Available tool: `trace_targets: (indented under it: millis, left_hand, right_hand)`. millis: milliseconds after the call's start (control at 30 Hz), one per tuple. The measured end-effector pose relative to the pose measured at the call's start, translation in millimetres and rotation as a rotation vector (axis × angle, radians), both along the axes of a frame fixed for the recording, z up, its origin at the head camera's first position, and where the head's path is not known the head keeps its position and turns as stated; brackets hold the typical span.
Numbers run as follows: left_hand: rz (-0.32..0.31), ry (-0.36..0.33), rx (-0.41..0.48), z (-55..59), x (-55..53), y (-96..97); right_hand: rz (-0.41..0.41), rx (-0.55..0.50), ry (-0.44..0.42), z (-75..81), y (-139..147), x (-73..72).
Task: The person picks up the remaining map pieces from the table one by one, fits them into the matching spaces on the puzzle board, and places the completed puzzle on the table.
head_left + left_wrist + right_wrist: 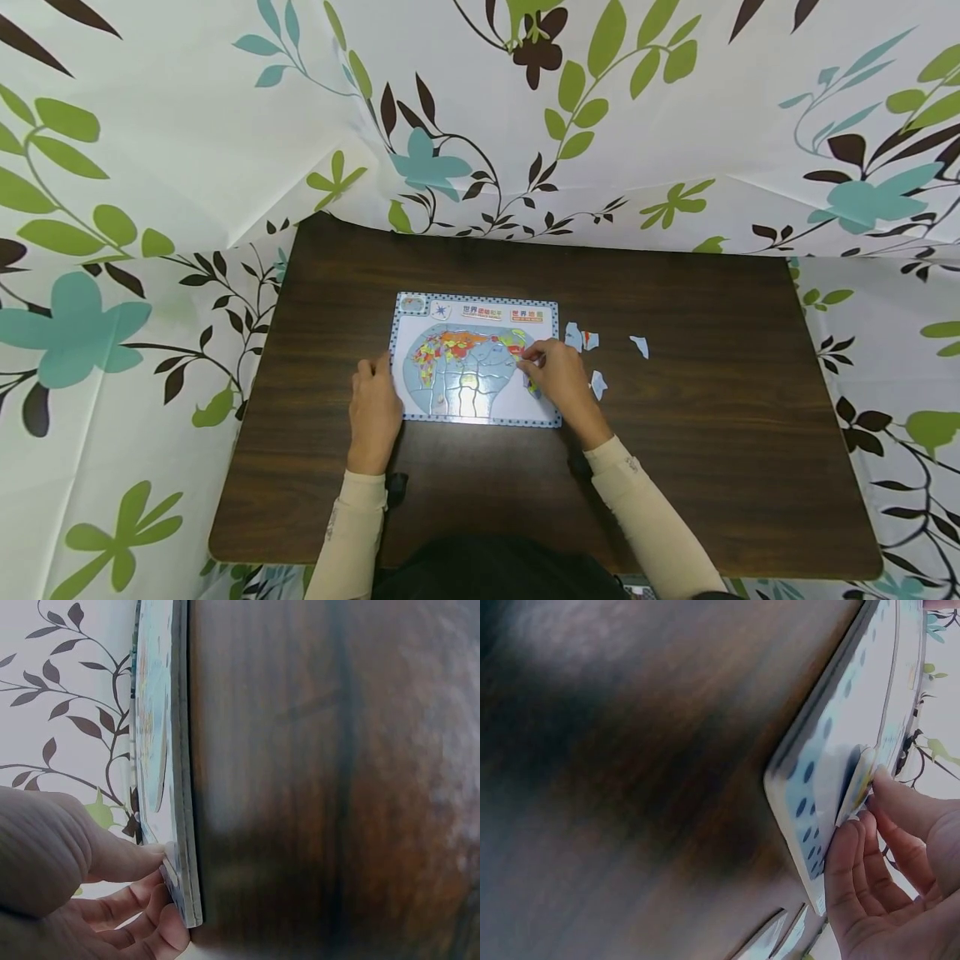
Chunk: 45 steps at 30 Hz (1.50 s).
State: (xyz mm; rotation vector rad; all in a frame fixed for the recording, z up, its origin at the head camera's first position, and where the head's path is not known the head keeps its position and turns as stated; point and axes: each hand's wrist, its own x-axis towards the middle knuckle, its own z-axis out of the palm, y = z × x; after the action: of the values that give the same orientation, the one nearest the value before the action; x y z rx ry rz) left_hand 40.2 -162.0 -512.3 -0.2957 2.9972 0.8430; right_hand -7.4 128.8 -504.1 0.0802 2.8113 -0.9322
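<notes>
Nearby lie loose pieces (573, 337); left hand (375, 412) pinches the puzzle board (517, 413), right hand (562, 377) a map piece (856, 787).

Left sleeve (348, 527): cream, long, close-fitting, small dark marking below cuff | right sleeve (654, 518): matching cream, similar dark marking | left wrist unit (397, 488): black, compact | torso garment (495, 573): black

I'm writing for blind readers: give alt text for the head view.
Left hand grips a map puzzle by the left edge; right hand works at its right side. Loose pieces lie to its right on a brown table.
</notes>
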Motion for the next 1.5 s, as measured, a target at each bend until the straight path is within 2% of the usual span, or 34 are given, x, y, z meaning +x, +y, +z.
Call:
trace_targets:
  millis: [267,400,767,967,1233,1500]
  left_hand:
    - [0.002,0.006,0.004,0.6,-0.6,0.4]
    - [-0.004,0.008,0.010,0.4,-1.1,1.3]
    - [-0.012,0.018,0.014,-1.3,-2.1,3.1]
    - [-0.005,0.011,0.005,-0.1,-2.2,1.5]
    - [-0.009,0.019,0.008,-0.7,-2.0,-0.2]
    - [-0.007,0.023,0.006,-1.2,0.6,-0.6]
  right_hand:
    - [-0.001,0.015,0.043,1.2,-2.6,-1.8]
    - [0.001,0.015,0.030,3.3,-3.8,-3.1]
    - [0.078,0.013,-0.001,9.3,2.0,-6.7]
    - [0.066,-0.043,0.053,1.5,3.8,-6.4]
    - [0.002,-0.083,0.134,-7.3,-2.0,-2.4]
    - [0.002,-0.146,0.120,-6.4,-0.4,-1.3]
